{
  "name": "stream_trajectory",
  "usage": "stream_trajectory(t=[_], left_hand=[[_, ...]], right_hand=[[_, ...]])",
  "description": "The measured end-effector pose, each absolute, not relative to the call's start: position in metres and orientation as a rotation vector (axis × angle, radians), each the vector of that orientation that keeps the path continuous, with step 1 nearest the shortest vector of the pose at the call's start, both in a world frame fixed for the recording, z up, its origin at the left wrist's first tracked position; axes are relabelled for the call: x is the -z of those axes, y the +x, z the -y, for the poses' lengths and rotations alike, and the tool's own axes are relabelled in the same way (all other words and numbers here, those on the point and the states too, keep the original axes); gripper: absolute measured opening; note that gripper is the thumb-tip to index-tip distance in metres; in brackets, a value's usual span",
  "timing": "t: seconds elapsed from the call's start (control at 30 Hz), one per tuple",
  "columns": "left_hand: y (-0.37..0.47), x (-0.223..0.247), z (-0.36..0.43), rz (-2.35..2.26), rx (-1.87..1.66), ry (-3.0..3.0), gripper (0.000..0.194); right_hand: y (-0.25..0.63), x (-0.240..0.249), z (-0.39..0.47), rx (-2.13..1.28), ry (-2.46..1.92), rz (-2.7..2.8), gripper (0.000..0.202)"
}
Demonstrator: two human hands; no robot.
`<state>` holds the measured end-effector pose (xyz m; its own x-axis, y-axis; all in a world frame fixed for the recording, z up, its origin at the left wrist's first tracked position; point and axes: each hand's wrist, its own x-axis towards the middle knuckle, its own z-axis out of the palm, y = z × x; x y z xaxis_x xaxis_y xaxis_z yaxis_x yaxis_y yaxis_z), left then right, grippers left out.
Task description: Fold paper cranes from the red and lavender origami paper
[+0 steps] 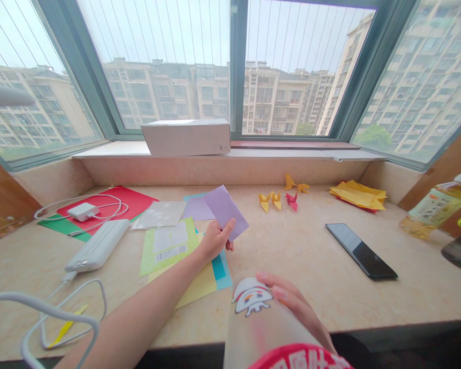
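Observation:
My left hand point(215, 240) is closed on a sheet of purple paper point(226, 207), thumb on top, raised a little over the other sheets. Under and beside it lie another purple sheet point(197, 209), a lime-green sheet point(148, 251), a pale yellow sheet point(194, 292) and a blue one point(219, 269). Close to the camera, my right hand point(297, 302) is wrapped around a translucent drink cup point(246, 328) with a cartoon snowman and a red band. The cup hides part of that hand.
Folded paper cranes, yellow point(275, 200) and red point(291, 201), stand at the back. Yellow papers point(357, 195), a phone point(361, 251) and a bottle point(438, 205) lie or stand rightward. Leftward are a power bank point(100, 245), charger point(83, 211), cables and red paper point(119, 197). A white box point(186, 139) rests on the sill.

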<state>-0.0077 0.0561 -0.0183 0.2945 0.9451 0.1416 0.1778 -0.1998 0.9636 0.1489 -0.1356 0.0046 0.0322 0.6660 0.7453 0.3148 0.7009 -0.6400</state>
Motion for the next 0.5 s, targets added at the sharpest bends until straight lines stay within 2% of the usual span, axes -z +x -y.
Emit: stream_trajectory(t=[0.27, 0.5], left_hand=[[-0.007, 0.016, -0.054, -1.065, -1.004, 1.616, 0.057], [-0.007, 0.014, -0.053, -1.076, -0.995, 1.619, 0.057]], right_hand=[[0.159, 0.003, 0.129, -0.3, -0.752, 1.617, 0.061], [0.151, 0.004, 0.135, -0.276, -0.825, 1.504, 0.054]])
